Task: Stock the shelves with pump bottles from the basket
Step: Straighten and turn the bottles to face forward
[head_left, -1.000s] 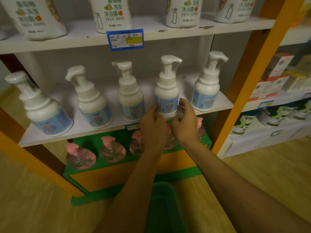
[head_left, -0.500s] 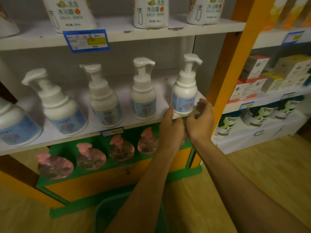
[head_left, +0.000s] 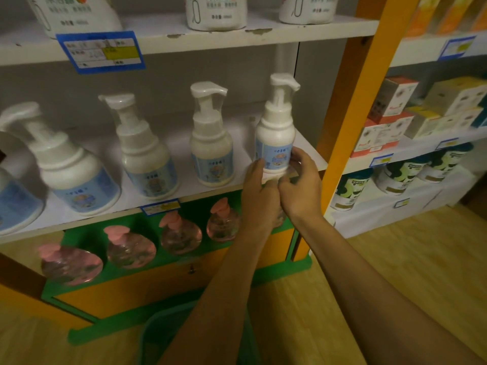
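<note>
White pump bottle (head_left: 274, 138) stands at the front right corner of the middle shelf (head_left: 307, 151). Left hand (head_left: 259, 196) & right hand (head_left: 300, 189) both wrap its bottom, fingers curled round it.

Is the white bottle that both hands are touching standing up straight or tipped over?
Upright. The rightmost white pump bottle stands on its base near the shelf edge, pump on top, left hand and right hand at its base.
</note>
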